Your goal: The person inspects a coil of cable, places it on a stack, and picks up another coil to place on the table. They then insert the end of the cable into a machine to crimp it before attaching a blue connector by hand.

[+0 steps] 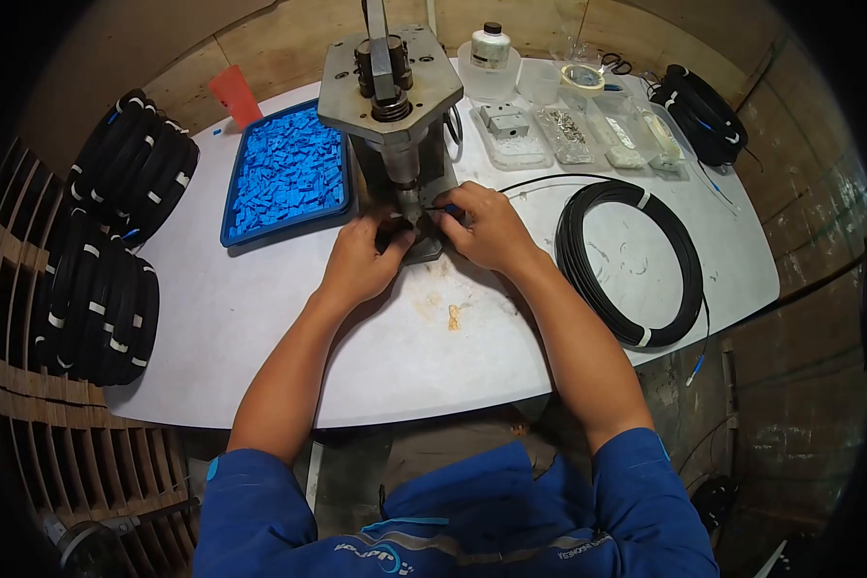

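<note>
A metal hand press (390, 87) stands at the back middle of the white table, its ram (409, 199) lowered between my hands. My right hand (486, 228) is closed at the right of the ram, pinching the end of a black cable (552, 176) by a small dark blue piece (450, 209). That cable runs back to a coil (570, 241) lying on the right. On the other side, my left hand (359, 258) is closed with fingertips close to the ram's foot. Whatever it grips there is hidden by fingers and press.
Left of the press lies a tray (284, 224) of blue plastic pieces, a red cup (234, 94) behind it. Bundled cable coils sit left (96, 299) and back right (700, 116). Small-part containers (566, 135), a bottle (490, 46) and scissors (616, 64) stand behind.
</note>
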The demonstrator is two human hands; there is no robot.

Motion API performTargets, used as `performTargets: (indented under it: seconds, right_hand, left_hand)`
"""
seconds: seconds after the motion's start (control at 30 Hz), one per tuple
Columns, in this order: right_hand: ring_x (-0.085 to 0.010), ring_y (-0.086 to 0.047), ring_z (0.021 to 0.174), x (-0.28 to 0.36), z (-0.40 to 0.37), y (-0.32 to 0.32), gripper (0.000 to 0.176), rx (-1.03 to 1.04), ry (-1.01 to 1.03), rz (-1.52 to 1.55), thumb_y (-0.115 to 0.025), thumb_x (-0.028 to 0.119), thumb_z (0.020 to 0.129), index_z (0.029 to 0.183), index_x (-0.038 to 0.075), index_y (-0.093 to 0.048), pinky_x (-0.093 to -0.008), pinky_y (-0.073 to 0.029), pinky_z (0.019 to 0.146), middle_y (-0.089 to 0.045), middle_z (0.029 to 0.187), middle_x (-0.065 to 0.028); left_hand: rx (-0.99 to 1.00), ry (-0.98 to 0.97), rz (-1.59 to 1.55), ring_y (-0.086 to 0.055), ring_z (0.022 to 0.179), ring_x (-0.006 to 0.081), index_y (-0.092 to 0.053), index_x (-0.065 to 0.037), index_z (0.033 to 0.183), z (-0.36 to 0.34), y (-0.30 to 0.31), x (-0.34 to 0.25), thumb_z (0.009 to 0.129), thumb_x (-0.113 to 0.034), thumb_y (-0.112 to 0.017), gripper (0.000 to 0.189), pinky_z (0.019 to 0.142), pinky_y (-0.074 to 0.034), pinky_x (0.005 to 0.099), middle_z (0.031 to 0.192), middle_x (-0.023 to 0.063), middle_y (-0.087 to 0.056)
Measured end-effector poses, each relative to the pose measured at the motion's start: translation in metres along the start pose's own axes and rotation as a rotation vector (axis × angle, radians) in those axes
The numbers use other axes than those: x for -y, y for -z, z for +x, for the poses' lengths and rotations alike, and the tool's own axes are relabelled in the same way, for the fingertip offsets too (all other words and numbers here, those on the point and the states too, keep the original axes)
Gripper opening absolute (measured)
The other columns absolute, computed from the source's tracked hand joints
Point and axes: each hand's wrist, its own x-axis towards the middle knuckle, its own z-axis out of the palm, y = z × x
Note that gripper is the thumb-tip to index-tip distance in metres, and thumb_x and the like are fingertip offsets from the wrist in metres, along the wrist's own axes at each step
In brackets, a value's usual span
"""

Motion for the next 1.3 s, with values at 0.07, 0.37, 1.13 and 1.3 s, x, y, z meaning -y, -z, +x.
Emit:
performTargets:
  seconds: [0.07,0.37,1.13,1.3]
  right_hand:
    - [-0.0317,-0.068,0.079,-0.001,0.0,-0.001,0.017,0.005,-0.006,0.003,-0.075,0.016,0.086,0.1,0.006,-0.074,-0.0388,-0.054,0.072,-0.069,0.09,-0.0134]
    - [-0.0303,-0.068,0.077,0.0,0.0,0.0,0.018,0.02,-0.027,0.011,-0.075,0.016,0.086,0.101,0.005,-0.074,-0.0375,-0.055,0.071,-0.07,0.091,-0.0135]
    - [-0.0319,-0.068,0.079,0.001,0.001,0.0,0.012,-0.01,0.048,-0.017,-0.07,0.005,0.084,0.096,0.006,-0.073,-0.0389,-0.055,0.072,-0.069,0.088,-0.0114]
    - [-0.0344,-0.067,0.078,0.003,0.001,0.002,0.009,0.005,0.024,0.043,-0.073,0.01,0.083,0.091,0.006,-0.071,-0.042,-0.054,0.071,-0.066,0.087,-0.0125]
  left_hand:
    - [0.006,0.014,-0.008,-0.071,0.098,0.0381,-0.066,0.001,0.119,0.0,0.0,0.001,0.09,-0.02,-0.072,0.036,0.09,-0.055,0.0424,0.105,0.0227,-0.074]
    - [0.003,-0.023,0.013,-0.071,0.099,0.0376,-0.064,0.001,0.121,-0.001,0.0,0.001,0.09,-0.022,-0.072,0.039,0.088,-0.055,0.0431,0.104,0.0224,-0.073]
    - [-0.098,-0.051,-0.005,-0.071,0.091,0.0405,-0.07,0.002,0.116,0.002,-0.003,0.002,0.097,-0.014,-0.06,0.026,0.082,-0.055,0.0432,0.099,0.0265,-0.072]
    - [-0.09,-0.043,-0.008,-0.071,0.088,0.0378,-0.071,0.001,0.116,0.001,-0.003,0.006,0.097,-0.016,-0.062,0.027,0.079,-0.056,0.0418,0.098,0.0253,-0.073]
